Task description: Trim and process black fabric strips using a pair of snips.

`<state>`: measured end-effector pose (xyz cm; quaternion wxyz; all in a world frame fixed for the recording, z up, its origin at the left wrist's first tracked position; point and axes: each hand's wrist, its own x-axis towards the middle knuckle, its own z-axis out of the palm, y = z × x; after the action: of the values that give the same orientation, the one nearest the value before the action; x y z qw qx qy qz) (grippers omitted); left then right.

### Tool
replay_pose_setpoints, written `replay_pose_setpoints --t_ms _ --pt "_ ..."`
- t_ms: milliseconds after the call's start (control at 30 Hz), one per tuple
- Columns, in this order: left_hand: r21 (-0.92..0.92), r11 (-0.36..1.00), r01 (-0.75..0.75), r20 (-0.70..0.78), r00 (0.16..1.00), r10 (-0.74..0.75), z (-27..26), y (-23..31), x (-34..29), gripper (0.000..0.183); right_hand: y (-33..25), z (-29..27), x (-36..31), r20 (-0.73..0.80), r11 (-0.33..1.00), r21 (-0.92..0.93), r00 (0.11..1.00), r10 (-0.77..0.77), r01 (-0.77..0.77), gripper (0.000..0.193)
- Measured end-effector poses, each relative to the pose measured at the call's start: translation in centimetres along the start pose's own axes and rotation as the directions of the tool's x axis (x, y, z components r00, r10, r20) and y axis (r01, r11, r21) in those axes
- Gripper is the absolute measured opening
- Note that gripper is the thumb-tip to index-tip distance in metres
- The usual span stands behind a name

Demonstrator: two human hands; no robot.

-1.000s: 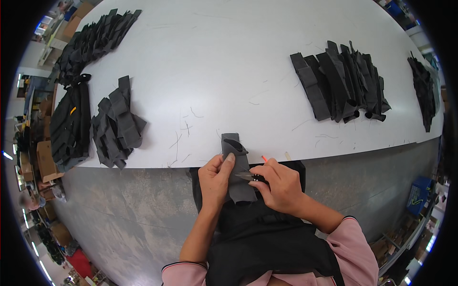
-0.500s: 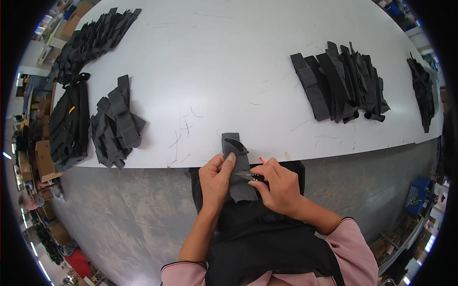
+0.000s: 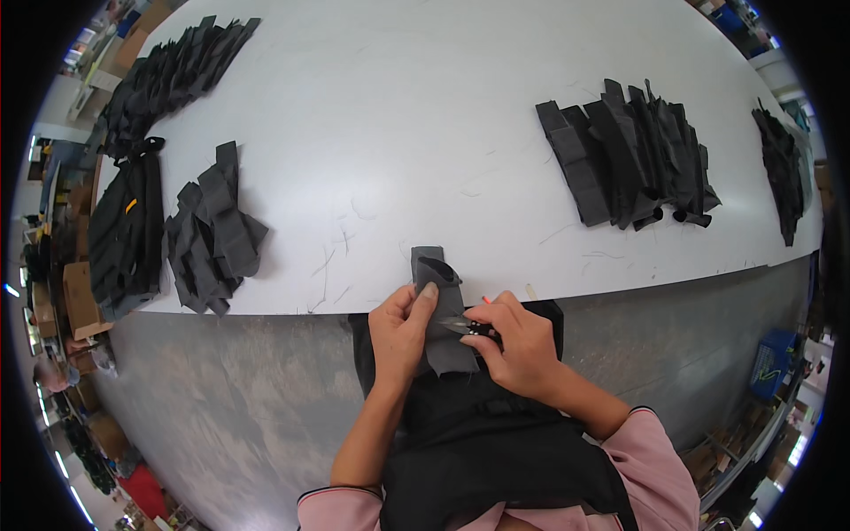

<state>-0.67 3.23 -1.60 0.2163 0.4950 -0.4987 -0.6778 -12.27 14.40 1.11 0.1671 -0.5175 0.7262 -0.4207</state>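
A dark grey fabric strip (image 3: 450, 347) with a folded loop near its upper end hangs over the table's front edge. My left hand (image 3: 400, 326) is closed on its left side, the thumb pressing on the cloth below the loop. In my right hand (image 3: 518, 343) is a small pair of thread snips (image 3: 471, 327), black with metal blades. The blades point left and lie over the middle of the strip; whether they touch the cloth I cannot tell. A small red piece shows by my right index finger.
On the white table (image 3: 381, 115) lie a pile of dark strips (image 3: 624, 159) at the right, another pile (image 3: 215, 230) at the left, and a row of strips (image 3: 173, 80) at the far left. A black bag (image 3: 128, 234) sits at the left edge. Loose threads are scattered about.
Both hands keep nearly the same place on the strip and the snips. The view has shifted very slightly.
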Motion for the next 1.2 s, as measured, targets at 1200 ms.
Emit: replay_pose_setpoints --t_ms 1200 --pt "-0.244 0.97 0.013 0.304 0.951 0.064 6.6 -0.5 3.7 0.073 9.5 -1.2 6.0 -0.069 0.828 0.317 0.859 0.507 -0.463 0.025"
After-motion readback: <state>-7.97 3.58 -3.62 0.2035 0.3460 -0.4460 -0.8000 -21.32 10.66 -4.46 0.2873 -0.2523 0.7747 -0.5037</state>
